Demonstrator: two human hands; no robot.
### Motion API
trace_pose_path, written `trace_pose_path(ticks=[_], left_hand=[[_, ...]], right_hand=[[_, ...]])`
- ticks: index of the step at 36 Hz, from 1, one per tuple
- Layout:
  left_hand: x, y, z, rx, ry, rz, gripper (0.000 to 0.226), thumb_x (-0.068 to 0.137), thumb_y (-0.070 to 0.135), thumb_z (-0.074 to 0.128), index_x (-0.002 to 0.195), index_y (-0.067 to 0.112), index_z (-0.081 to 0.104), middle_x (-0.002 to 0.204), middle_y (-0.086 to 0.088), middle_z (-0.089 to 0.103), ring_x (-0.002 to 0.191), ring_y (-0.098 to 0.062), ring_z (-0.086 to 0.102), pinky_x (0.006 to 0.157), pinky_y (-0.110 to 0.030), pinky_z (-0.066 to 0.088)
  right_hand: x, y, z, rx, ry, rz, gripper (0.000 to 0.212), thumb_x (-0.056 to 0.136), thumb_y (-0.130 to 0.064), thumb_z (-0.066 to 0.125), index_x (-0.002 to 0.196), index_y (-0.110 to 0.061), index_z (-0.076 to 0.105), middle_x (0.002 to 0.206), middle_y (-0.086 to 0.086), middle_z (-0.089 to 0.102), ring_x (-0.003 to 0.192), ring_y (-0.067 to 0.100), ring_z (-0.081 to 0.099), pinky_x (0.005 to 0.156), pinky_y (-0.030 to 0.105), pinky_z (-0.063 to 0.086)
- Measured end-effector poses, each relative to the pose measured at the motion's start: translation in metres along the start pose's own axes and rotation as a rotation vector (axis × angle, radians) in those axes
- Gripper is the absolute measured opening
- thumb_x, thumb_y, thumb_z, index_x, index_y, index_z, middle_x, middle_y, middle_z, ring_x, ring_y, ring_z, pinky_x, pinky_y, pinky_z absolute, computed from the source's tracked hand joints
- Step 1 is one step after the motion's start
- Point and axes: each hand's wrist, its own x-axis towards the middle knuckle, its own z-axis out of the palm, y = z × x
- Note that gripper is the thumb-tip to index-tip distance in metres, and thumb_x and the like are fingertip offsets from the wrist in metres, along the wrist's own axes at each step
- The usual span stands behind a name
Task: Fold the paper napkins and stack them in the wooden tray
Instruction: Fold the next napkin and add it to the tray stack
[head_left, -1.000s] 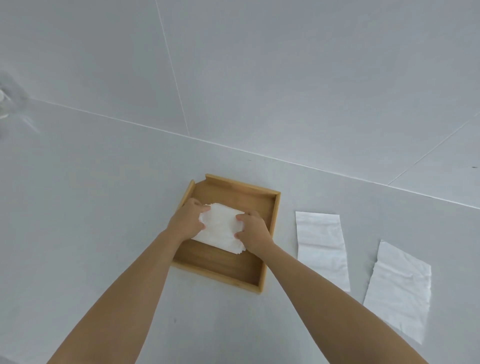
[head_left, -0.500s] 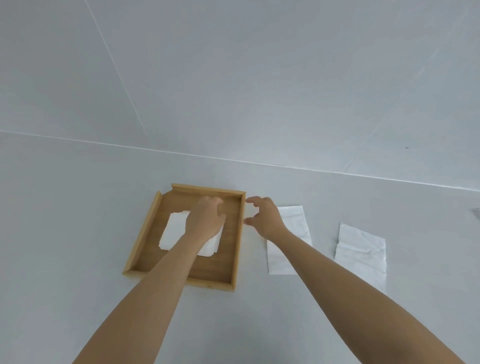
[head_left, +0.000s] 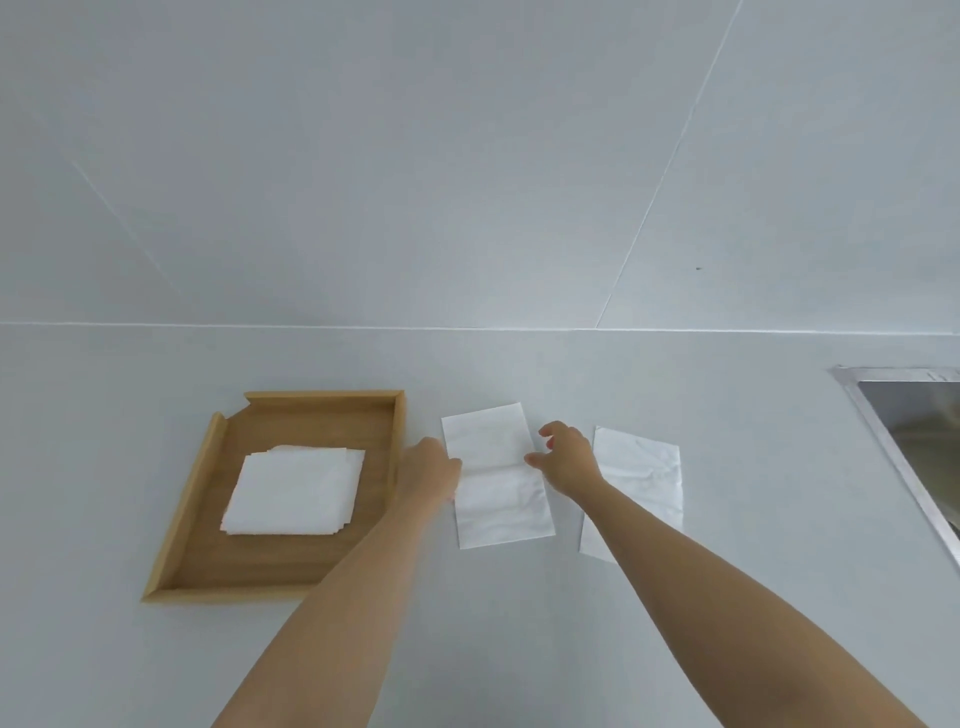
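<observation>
A wooden tray (head_left: 187, 499) lies on the white counter at the left, holding a stack of folded white napkins (head_left: 296, 491) near its middle. Right of the tray a long unfolded napkin (head_left: 493, 499) lies flat with a crease across its middle. My left hand (head_left: 428, 470) touches its left edge and my right hand (head_left: 566, 457) hovers at its right edge with fingers spread. A second unfolded napkin (head_left: 644, 478) lies further right, partly hidden by my right forearm.
A metal-rimmed sink (head_left: 914, 441) is set into the counter at the far right. A grey tiled wall (head_left: 467, 156) rises behind the counter.
Both hands have left the folded stack in the tray and moved right to the nearest unfolded napkin. The view has shifted right, bringing the sink into sight.
</observation>
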Motion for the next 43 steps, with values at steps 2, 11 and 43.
trace_pose_path(ticks=[2, 11, 43], left_hand=[[0.003, 0.001, 0.004, 0.0, 0.026, -0.016, 0.03, 0.083, 0.01, 0.049, 0.055, 0.012, 0.036, 0.053, -0.004, 0.048, 0.056, -0.025, 0.053, 0.045, -0.025, 0.033], [0.002, 0.011, 0.017, 0.119, 0.063, -0.084, 0.02, 0.086, 0.021, 0.055, 0.096, 0.004, 0.058, 0.083, -0.003, 0.056, 0.091, -0.029, 0.062, 0.059, -0.028, 0.037], [-0.055, 0.102, -0.092, -0.672, -0.184, 0.306, 0.014, 0.084, 0.005, 0.058, 0.088, 0.017, 0.064, 0.082, 0.001, 0.067, 0.07, -0.011, 0.065, 0.054, -0.015, 0.053]], right_hand=[[0.004, 0.004, 0.001, -0.007, -0.016, 0.026, 0.048, 0.086, -0.019, 0.058, 0.129, -0.005, 0.043, 0.13, 0.016, 0.048, 0.114, 0.029, 0.052, 0.092, 0.034, 0.042], [0.017, 0.005, 0.014, -0.074, -0.003, 0.071, 0.023, 0.079, -0.022, 0.062, 0.07, -0.013, 0.043, 0.077, 0.002, 0.047, 0.068, 0.019, 0.045, 0.052, 0.027, 0.03], [-0.038, -0.056, -0.108, 0.723, -0.07, -0.425, 0.009, 0.087, -0.01, 0.058, 0.083, -0.014, 0.065, 0.073, 0.003, 0.066, 0.066, 0.017, 0.063, 0.063, 0.027, 0.053]])
